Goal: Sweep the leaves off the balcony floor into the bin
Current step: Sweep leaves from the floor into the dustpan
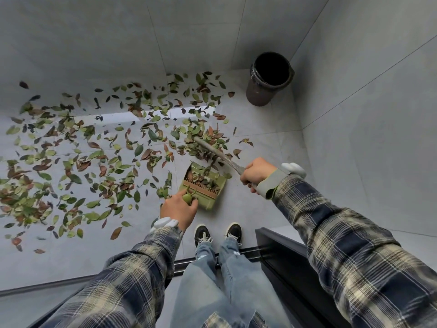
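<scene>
Beside the left hand [178, 207], the dustpan [208, 202]

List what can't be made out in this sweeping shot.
Head view only:
Inside of the bin: black shadow, contents unknowable.
Head of the broom: buried in the leaf pile; its upper handle is hidden inside the right hand.
Handle of the dustpan: mostly covered by the left hand.
Leaves at the left edge: blurred and cut off by the frame.
</scene>
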`<state>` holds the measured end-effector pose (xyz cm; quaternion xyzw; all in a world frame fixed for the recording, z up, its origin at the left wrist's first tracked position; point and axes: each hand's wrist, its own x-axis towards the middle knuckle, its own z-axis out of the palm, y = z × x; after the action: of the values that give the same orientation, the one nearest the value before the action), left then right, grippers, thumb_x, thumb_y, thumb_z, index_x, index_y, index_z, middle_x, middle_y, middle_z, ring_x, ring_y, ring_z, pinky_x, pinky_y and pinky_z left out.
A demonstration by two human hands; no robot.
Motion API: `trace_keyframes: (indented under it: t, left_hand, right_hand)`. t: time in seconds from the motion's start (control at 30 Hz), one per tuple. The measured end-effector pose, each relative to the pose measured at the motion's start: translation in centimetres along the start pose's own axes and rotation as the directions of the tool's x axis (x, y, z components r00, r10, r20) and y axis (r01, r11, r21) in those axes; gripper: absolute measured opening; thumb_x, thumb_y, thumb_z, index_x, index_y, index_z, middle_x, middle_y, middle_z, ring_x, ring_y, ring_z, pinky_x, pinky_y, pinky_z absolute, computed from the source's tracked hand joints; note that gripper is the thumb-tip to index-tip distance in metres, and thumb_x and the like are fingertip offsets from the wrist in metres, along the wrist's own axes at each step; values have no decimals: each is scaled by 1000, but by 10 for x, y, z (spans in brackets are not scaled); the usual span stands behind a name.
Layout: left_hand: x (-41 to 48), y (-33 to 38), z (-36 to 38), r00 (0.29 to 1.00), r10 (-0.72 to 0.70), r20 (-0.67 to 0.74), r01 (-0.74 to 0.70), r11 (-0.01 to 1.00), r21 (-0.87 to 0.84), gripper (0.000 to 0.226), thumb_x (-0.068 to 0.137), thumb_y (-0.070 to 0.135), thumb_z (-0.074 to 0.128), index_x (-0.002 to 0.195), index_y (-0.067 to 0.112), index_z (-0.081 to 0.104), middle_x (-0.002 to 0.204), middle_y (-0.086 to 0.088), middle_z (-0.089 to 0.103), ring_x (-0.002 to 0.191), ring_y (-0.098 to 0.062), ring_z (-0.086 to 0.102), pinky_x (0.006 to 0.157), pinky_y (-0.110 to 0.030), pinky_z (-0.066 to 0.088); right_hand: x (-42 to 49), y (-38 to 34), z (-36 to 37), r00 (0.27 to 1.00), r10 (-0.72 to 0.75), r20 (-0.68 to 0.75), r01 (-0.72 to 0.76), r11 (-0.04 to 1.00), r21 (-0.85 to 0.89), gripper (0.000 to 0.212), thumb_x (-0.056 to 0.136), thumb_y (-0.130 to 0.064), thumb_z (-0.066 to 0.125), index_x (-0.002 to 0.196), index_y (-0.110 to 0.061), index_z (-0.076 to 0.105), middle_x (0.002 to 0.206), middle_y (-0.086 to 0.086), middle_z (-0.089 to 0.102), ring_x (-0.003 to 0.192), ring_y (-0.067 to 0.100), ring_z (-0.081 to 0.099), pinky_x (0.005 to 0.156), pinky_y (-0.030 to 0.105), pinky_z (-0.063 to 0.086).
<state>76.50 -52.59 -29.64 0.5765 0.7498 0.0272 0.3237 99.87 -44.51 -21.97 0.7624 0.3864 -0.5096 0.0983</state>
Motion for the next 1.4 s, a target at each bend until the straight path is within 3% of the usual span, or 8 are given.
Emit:
trace_keyframes:
  t: [0.2,0.5,0.63,0.8,0.93,1.07,1.17,1.4]
  left_hand:
    - [3,-5,-1,999,-28,35,28,1000,-3,34,83,48,60,112,31,67,88,-6,72,79,-28,63,70,-31,54]
    - [6,-10,0,999,-30,36,31,1000,-3,41,81,48,59,117,31,67,92,-6,73,84,-30,65,74,-32,55]
    - [8,-10,1,999,-20,37,20,1000,4,44,81,50,57,119,30,66,95,-7,73,87,-30,65,77,-34,55]
    - [7,-10,2,999,-18,30,18,1000,4,43,80,50,58,117,29,67,96,-7,72,87,-30,65,77,-35,55]
    - [8,-10,2,1000,-12,24,12,1000,4,41,80,50,58,115,30,67,93,-6,72,85,-30,65,76,-34,56]
    - [5,-10,2,1000,11,19,-11,1000,5,34,80,49,58,108,32,68,88,-5,72,80,-29,65,73,-35,57]
    - [5,-7,0,1000,-7,24,7,1000,-11,25,81,45,61,100,31,68,80,-3,70,75,-28,64,71,-35,57]
    - [3,-9,0,1000,7,6,-7,1000,-23,24,81,45,62,100,32,68,80,-3,70,75,-28,64,68,-32,56]
  right_hand:
    - [19,7,37,999,38,21,-37,998,-47,28,67,-10,66,93,-1,67,78,11,60,68,27,57,68,39,55]
    - [-20,6,15,988,59,144,-31,982,-189,25,81,-8,67,104,2,72,68,7,64,53,19,57,56,29,48]
    - [-29,-4,-4,992,54,115,-40,992,-121,18,83,-8,67,98,1,72,66,9,64,43,16,55,43,21,44]
    - [-26,-6,-12,996,39,75,-38,999,-8,26,80,-5,68,103,8,71,68,15,65,45,21,56,59,33,49]
    - [-16,-2,-6,1000,17,25,-19,995,101,26,80,-2,64,102,12,69,64,15,62,44,22,55,54,30,45]
    - [-7,-5,7,1000,-6,-27,11,985,172,16,78,-3,66,94,-1,67,74,13,60,59,26,53,56,30,44]
    - [7,-7,16,999,-10,-33,14,992,128,25,65,-3,65,89,-7,61,74,12,50,67,24,46,62,34,37]
    - [21,10,34,996,44,73,-44,999,-6,41,64,-9,69,102,5,69,73,17,62,66,30,59,63,37,48]
